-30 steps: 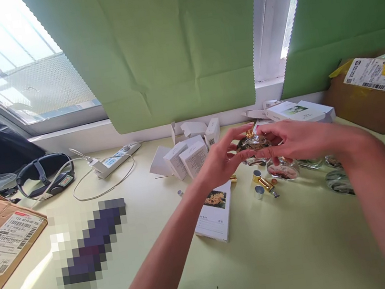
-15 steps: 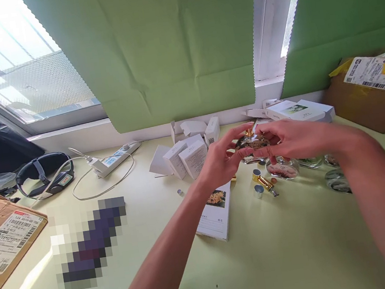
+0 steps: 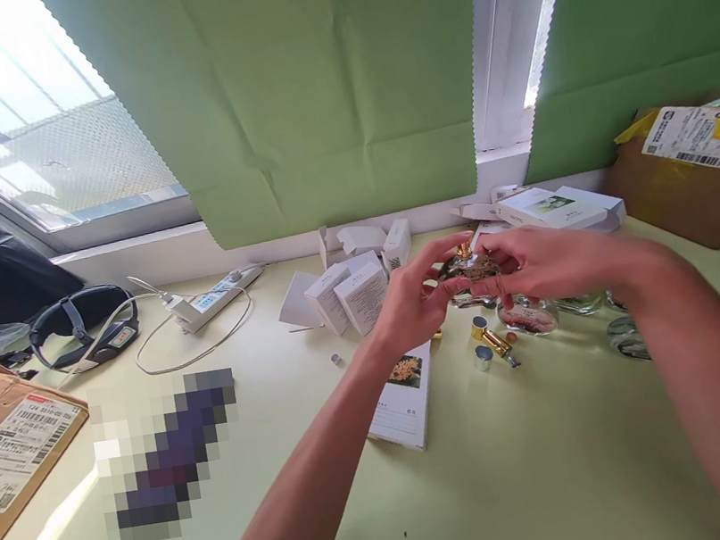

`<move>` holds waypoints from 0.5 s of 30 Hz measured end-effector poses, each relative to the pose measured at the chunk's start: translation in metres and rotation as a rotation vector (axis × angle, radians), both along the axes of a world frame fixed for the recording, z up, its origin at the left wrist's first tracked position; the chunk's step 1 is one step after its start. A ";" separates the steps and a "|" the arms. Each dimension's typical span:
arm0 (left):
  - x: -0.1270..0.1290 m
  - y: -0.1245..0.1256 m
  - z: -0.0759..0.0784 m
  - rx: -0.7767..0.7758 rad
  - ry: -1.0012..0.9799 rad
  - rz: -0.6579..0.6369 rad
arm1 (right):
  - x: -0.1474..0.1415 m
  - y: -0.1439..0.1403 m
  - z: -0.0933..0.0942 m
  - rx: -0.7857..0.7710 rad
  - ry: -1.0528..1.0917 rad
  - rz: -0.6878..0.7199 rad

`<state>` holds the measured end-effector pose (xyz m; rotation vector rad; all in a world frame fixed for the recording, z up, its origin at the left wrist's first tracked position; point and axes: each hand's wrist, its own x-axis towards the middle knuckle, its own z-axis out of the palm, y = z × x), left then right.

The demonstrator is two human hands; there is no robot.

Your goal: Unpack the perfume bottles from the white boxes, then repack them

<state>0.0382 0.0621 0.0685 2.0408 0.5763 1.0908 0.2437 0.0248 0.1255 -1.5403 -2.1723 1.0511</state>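
Note:
Between both hands, above the table, is a clear glass perfume bottle (image 3: 470, 268) with a gold neck at its top. My left hand (image 3: 418, 291) grips its left side, the index finger reaching toward the neck and the thumb low on the front. From the right, my right hand (image 3: 525, 261) pinches the bottle with thumb and fingers. Below it lie gold and silver caps (image 3: 484, 358) and a gold sprayer piece (image 3: 498, 341). A second glass bottle (image 3: 529, 317) with a pinkish label rests just behind them. Under my left wrist lies a white flower-printed box (image 3: 404, 417).
White cartons (image 3: 347, 294) stand behind the hands, with a flat white box (image 3: 554, 207) further right. Brown parcels (image 3: 706, 191) sit at the right and left edges. A power strip (image 3: 219, 298) with a cable and a black headband device (image 3: 85, 329) lie at back left.
The bottle and both hands have shifted very slightly to the left. Both hands keep their hold on the bottle, and the other objects look unchanged.

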 end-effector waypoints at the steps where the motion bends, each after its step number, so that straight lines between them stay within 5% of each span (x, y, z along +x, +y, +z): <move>1: 0.000 0.000 0.000 0.001 0.002 0.001 | 0.000 0.001 -0.001 0.000 0.003 -0.004; 15: -0.002 0.002 -0.001 0.050 0.056 -0.013 | 0.001 0.003 -0.002 -0.045 0.028 -0.033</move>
